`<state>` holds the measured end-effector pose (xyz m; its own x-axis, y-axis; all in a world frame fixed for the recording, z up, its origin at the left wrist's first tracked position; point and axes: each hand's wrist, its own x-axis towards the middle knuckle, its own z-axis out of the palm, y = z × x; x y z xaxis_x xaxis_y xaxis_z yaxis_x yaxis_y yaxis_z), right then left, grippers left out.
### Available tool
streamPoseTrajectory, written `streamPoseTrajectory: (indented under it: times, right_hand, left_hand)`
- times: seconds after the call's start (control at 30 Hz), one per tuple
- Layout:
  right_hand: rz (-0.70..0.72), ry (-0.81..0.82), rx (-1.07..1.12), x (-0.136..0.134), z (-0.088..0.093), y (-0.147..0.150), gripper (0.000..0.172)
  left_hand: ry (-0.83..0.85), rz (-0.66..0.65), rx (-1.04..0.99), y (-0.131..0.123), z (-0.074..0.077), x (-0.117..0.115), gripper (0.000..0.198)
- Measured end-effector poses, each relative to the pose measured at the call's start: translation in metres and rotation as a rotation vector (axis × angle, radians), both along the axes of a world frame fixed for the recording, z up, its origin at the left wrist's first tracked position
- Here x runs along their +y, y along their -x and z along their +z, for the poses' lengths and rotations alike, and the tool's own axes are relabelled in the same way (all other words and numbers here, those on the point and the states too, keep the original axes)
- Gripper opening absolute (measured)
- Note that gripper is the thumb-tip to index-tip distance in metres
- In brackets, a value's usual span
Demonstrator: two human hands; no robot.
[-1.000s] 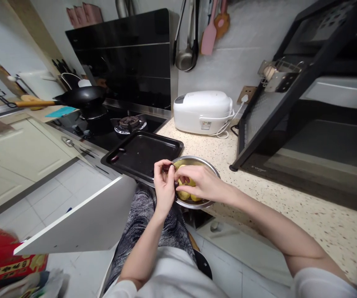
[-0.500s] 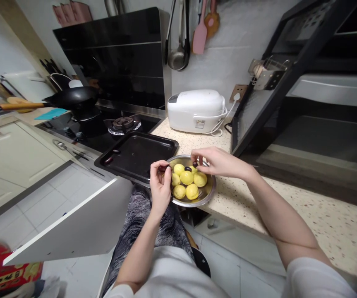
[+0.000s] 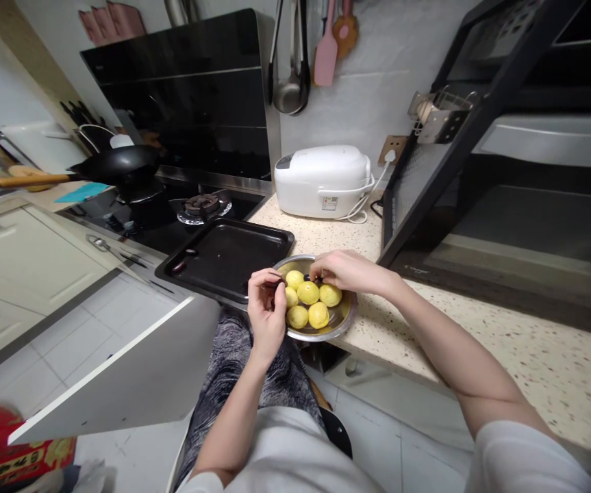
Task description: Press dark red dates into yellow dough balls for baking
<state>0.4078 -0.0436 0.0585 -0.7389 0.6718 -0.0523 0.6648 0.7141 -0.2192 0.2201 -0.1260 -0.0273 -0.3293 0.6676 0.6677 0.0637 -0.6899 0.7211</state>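
While the left hand [image 3: 265, 309] pinches a dark bit at the bowl [image 3: 344, 322] rim, the right hand [image 3: 344, 269] fingers close on another inside

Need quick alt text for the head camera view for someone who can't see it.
Both hands work over a metal bowl of yellow balls at the counter edge: the left hand pinches a small dark piece, the right hand reaches into the bowl. A black baking tray sits beside it.

No text reads clearly: the rice cooker [image 3: 322, 181] label at 12 o'clock and the yellow characters on the red box [image 3: 2, 448] at 8 o'clock are too blurred.
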Motion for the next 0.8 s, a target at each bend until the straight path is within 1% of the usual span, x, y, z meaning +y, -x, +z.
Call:
streamPoseTrajectory:
  times: [0.23, 0.37, 0.43, 0.53, 0.67, 0.8]
  right_hand:
    - [-0.024, 0.028, 0.014, 0.004, -0.002, 0.0, 0.037]
    - [-0.021, 0.031, 0.057, 0.004, -0.001, -0.002, 0.029]
    - [-0.008, 0.017, 0.127, 0.002, 0.001, -0.002, 0.022]
    - [0.036, 0.034, 0.303, -0.003, 0.005, 0.001, 0.014]
    - [0.108, 0.084, 0.508, -0.017, 0.008, 0.01, 0.009]
    - [0.18, 0.107, 0.603, -0.03, 0.008, 0.019, 0.005]
  left_hand:
    - [-0.003, -0.014, 0.02, 0.001, 0.0, -0.001, 0.004]
    - [0.014, -0.011, 0.024, 0.001, -0.002, -0.001, 0.005]
    - [0.019, -0.018, 0.023, 0.002, -0.003, -0.001, 0.007]
    - [0.028, -0.021, 0.03, 0.002, -0.005, -0.002, 0.009]
    - [0.022, -0.024, 0.04, 0.003, -0.005, -0.002, 0.007]
    - [-0.012, -0.029, 0.044, 0.002, -0.003, -0.002, 0.004]
